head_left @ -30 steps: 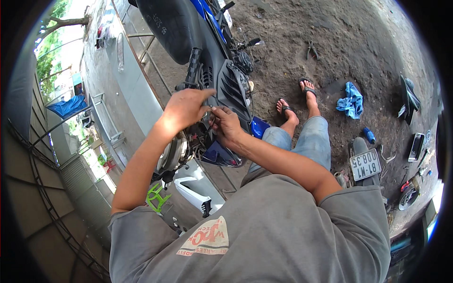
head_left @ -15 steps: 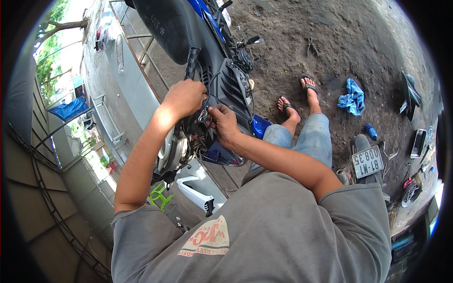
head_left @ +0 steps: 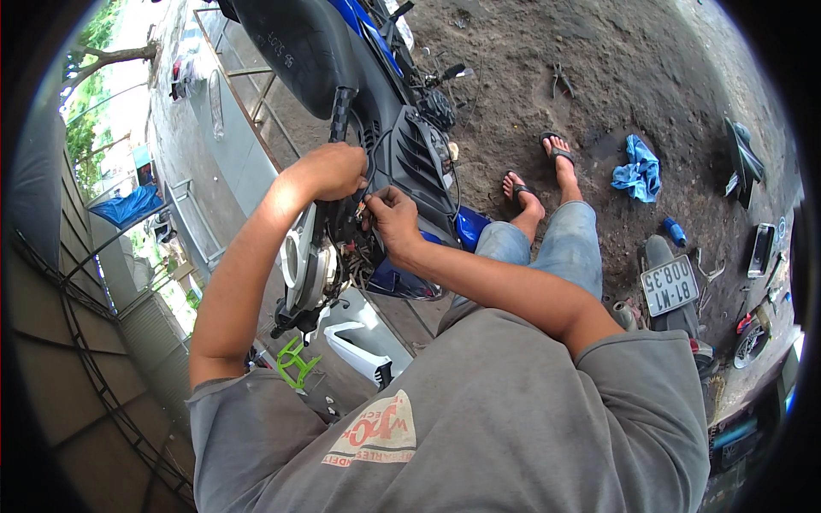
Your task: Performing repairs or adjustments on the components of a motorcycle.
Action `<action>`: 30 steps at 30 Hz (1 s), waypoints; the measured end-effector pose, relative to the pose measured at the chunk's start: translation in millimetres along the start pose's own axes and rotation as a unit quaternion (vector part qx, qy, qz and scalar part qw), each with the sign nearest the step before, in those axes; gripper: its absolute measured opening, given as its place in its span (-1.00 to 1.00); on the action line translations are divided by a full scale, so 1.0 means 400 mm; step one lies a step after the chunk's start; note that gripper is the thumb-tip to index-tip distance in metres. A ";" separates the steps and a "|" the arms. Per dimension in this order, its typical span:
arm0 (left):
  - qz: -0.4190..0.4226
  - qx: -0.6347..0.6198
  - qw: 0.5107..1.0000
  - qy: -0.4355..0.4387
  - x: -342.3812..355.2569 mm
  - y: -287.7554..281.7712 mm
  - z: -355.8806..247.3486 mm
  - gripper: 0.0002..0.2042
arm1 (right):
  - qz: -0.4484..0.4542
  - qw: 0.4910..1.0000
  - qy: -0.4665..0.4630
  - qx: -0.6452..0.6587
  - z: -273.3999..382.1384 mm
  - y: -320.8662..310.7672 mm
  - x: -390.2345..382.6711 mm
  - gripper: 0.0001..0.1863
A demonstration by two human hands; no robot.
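Note:
In front of me stands a blue and black motorbike, with its front stripped and a tangle of loose wires exposed. My left hand is closed over the handlebar area, beside a grip with a checkered pattern. What its fingers hold is hidden under the palm. My right hand is closed in a pinch on thin wires, its fingertips just below the left hand. Small orange and blue bits show at those fingertips. Next to the wires sits a pale round headlight-like part.
A white fairing piece and a green plastic part lie below the bike. On the dirt to the right are pliers, a blue cloth, a blue bottle and a fender with a plate. A metal-framed table stands left.
Both hands have shifted slightly left and stay close together. My right hand has turned a little, its fingertips nearer the left hand. The view has moved slightly.

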State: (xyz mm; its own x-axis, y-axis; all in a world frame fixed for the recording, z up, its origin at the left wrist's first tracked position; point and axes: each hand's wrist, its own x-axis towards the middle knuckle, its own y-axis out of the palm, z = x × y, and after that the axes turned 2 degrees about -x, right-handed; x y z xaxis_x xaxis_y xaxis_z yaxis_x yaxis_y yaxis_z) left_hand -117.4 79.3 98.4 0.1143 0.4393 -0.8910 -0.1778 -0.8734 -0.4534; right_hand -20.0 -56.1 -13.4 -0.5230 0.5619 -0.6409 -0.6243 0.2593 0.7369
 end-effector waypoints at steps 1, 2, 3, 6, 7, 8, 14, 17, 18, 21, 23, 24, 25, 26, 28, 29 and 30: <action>0.027 -0.001 1.000 0.003 0.003 -0.008 -0.001 -0.78 | -0.004 1.000 -0.003 -0.008 0.000 0.001 -0.001 -0.87; 0.054 -0.002 0.999 0.006 0.006 -0.017 -0.002 -0.77 | -0.004 1.000 -0.003 -0.009 0.000 0.002 -0.001 -0.87; 0.054 -0.002 0.999 0.006 0.010 -0.025 -0.003 -0.77 | -0.006 1.000 -0.010 -0.013 0.001 0.004 -0.001 -0.87; 0.112 -0.009 0.994 0.010 0.021 -0.041 -0.002 -0.75 | -0.009 0.999 -0.020 -0.026 0.002 0.012 -0.006 -0.87; 0.135 -0.008 0.991 0.013 0.028 -0.045 -0.001 -0.74 | -0.014 0.999 -0.025 -0.034 0.002 0.013 -0.007 -0.87; 0.158 -0.007 0.987 0.016 0.034 -0.049 0.000 -0.74 | -0.014 0.999 -0.025 -0.034 0.003 0.014 -0.008 -0.87; 0.225 -0.023 0.974 0.020 0.056 -0.053 0.009 -0.73 | -0.032 0.997 -0.031 -0.069 0.008 0.015 -0.018 -0.90; 0.259 -0.025 0.966 -0.003 0.075 -0.040 0.013 -0.72 | -0.031 0.995 -0.055 -0.081 0.002 0.014 -0.012 -0.91; 0.260 -0.024 0.965 -0.003 0.083 -0.035 0.014 -0.72 | -0.030 0.993 -0.066 -0.089 -0.001 0.012 -0.011 -0.91; 0.284 -0.027 0.958 -0.025 0.096 -0.021 0.025 -0.73 | -0.023 0.993 -0.072 -0.088 -0.005 0.011 -0.010 -0.91; 0.281 -0.044 0.958 -0.036 0.100 -0.018 0.030 -0.73 | -0.020 0.994 -0.070 -0.081 -0.001 0.008 -0.008 -0.91; 0.283 -0.042 0.958 -0.034 0.102 -0.017 0.033 -0.73 | -0.014 0.996 -0.054 -0.073 0.002 0.006 -0.006 -0.91; 0.277 -0.053 0.959 -0.027 0.101 -0.015 0.037 -0.73 | -0.006 0.997 -0.038 -0.065 0.003 0.007 -0.005 -0.91; 0.271 -0.064 0.960 -0.020 0.102 -0.013 0.041 -0.74 | -0.007 0.997 -0.039 -0.062 0.003 0.007 -0.005 -0.91; 0.268 -0.072 0.960 -0.027 0.098 -0.015 0.041 -0.74 | 0.005 0.998 -0.021 -0.053 0.005 0.002 -0.005 -0.90; 0.263 -0.082 0.961 -0.035 0.095 -0.019 0.037 -0.74 | 0.004 0.998 -0.021 -0.051 0.006 -0.003 -0.005 -0.90; 0.265 -0.081 0.960 -0.034 0.095 -0.023 0.033 -0.74 | 0.008 0.999 -0.013 -0.046 0.007 -0.008 -0.005 -0.89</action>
State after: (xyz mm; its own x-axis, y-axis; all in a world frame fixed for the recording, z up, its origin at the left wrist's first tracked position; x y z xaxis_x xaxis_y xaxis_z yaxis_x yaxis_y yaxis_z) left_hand -124.3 107.0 68.3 -0.0160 -0.0669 -0.9976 -0.0387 -0.9970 0.0674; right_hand -15.4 -55.9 -13.9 -0.5191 0.5859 -0.6222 -0.6669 0.1775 0.7236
